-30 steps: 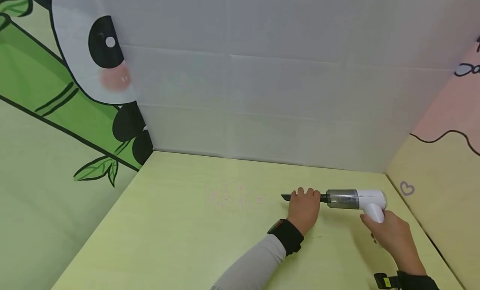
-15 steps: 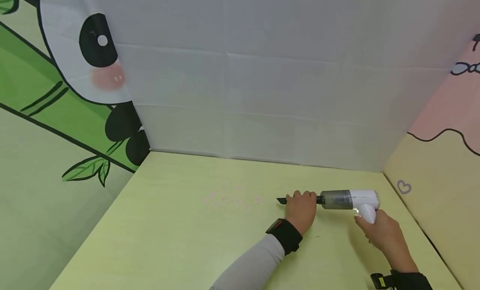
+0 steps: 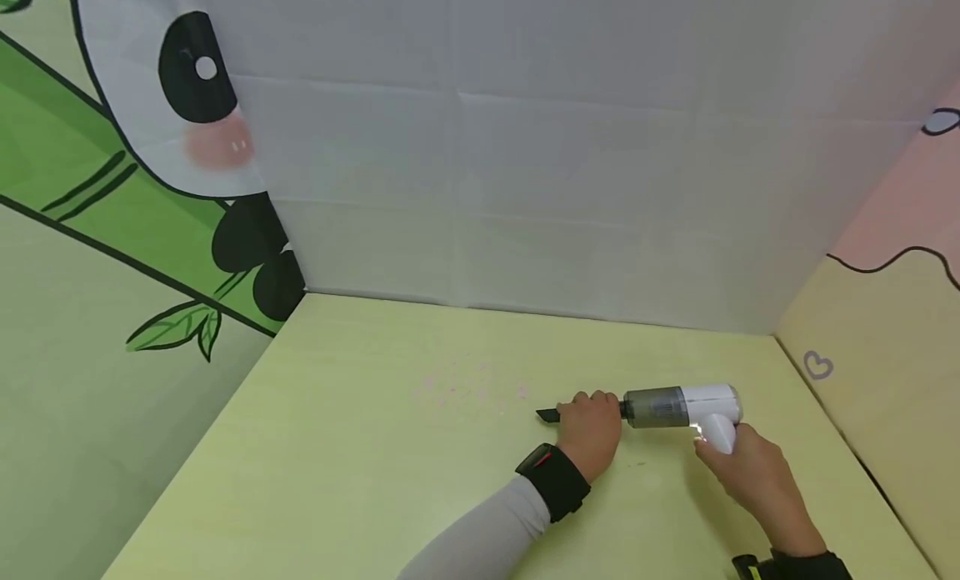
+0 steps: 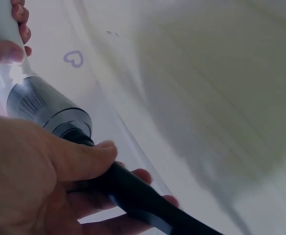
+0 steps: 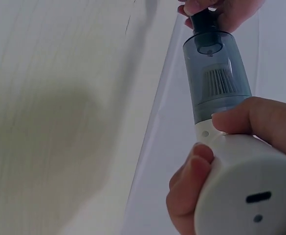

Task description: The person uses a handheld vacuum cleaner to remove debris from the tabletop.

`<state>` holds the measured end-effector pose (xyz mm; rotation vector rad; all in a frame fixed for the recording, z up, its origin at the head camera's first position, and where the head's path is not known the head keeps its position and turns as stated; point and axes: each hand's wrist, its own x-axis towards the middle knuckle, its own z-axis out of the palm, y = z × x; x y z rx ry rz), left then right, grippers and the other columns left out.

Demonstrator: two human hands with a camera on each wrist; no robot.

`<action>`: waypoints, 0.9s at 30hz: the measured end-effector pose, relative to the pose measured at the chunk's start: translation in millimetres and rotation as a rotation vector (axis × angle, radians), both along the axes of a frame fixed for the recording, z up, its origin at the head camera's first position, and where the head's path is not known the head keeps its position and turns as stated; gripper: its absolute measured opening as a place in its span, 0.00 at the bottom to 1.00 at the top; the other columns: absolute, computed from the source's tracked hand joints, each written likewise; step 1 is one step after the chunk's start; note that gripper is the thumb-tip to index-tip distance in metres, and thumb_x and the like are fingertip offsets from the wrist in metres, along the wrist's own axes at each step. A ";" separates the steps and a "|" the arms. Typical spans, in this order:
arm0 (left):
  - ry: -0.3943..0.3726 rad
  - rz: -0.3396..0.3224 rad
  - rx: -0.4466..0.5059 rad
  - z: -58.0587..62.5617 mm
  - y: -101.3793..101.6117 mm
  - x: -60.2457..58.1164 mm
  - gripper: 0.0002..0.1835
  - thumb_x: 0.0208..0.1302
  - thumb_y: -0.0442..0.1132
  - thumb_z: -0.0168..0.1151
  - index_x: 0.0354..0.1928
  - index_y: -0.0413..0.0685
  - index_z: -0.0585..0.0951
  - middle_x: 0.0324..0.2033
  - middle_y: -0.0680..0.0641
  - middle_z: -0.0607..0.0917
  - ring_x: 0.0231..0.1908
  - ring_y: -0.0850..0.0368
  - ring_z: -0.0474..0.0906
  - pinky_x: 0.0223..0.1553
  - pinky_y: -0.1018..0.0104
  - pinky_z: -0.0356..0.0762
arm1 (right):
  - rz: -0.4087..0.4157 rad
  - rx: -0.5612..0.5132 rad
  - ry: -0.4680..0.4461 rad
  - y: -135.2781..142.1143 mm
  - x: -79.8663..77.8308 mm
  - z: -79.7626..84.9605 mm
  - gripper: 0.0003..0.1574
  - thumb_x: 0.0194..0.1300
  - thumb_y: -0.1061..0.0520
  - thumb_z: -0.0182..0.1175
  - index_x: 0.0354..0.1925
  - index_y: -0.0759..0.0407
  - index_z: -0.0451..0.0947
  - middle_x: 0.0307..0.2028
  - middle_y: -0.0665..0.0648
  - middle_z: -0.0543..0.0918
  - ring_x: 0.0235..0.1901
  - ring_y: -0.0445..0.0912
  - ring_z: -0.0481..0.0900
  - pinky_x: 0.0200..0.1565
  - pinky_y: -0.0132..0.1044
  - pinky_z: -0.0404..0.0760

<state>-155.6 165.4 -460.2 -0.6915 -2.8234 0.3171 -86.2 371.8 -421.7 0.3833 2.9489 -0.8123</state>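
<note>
Holding the handheld vacuum [image 3: 708, 403] above the right-hand half of the surface [image 3: 337, 463], both hands are sharing its weight. The left grip [image 3: 590, 436] is pinching the black nozzle [image 4: 138, 198] between thumb and fingers; the right grip [image 3: 753, 476] is clasping the white handle [image 3: 717, 434]. The nozzle tip is pointing toward the left edge, just to the right of the pink specks [image 3: 522, 391]. Whether the motor is running, the inspector is not able to tell.

Principal risk: the nozzle is possibly working loose from the clear cup [image 3: 657, 407], should the two grips be pulling or twisting against each other. Secondly, little of the tip is projecting past the left fingers, so knuckles could be striking the surface during any lowering. A careless sweep could also be scattering the specks, which are looking light.

Clearances: the far edge is meeting an upright grey wall [image 3: 525, 213]; the right edge is running along a yellow panel [image 3: 840, 347], limiting rearward travel. Wider room is lying toward the left edge. The near edge is falling outside the view.
</note>
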 end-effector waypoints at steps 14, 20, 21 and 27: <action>0.080 -0.014 0.020 -0.8 -20.1 1.5 0.15 0.76 0.52 0.58 0.55 0.55 0.82 0.42 0.52 0.85 0.44 0.55 0.85 0.46 0.60 0.86 | -0.032 0.035 0.013 -29.3 3.8 -3.2 0.37 0.72 0.41 0.59 0.43 0.78 0.66 0.27 0.65 0.75 0.24 0.52 0.74 0.21 0.40 0.71; 0.089 -0.011 0.019 -5.9 -24.3 -1.2 0.17 0.77 0.53 0.56 0.57 0.53 0.81 0.44 0.51 0.85 0.46 0.53 0.85 0.48 0.60 0.85 | -0.031 0.034 0.020 -35.0 3.0 -7.2 0.37 0.71 0.40 0.59 0.42 0.77 0.66 0.26 0.64 0.74 0.24 0.52 0.73 0.20 0.40 0.70; 0.091 -0.009 0.017 -6.8 -25.0 -1.0 0.17 0.77 0.53 0.56 0.57 0.53 0.81 0.44 0.51 0.85 0.46 0.53 0.85 0.47 0.60 0.86 | -0.028 0.036 0.021 -35.7 3.0 -7.5 0.37 0.71 0.40 0.59 0.42 0.77 0.66 0.26 0.63 0.74 0.23 0.52 0.73 0.20 0.40 0.70; 0.098 -0.009 0.010 -6.6 -28.6 4.8 0.16 0.76 0.52 0.57 0.56 0.53 0.82 0.42 0.51 0.86 0.44 0.54 0.86 0.46 0.61 0.86 | -0.018 0.046 0.020 -37.5 6.4 -6.0 0.36 0.70 0.40 0.60 0.40 0.76 0.67 0.25 0.62 0.75 0.23 0.51 0.73 0.21 0.40 0.69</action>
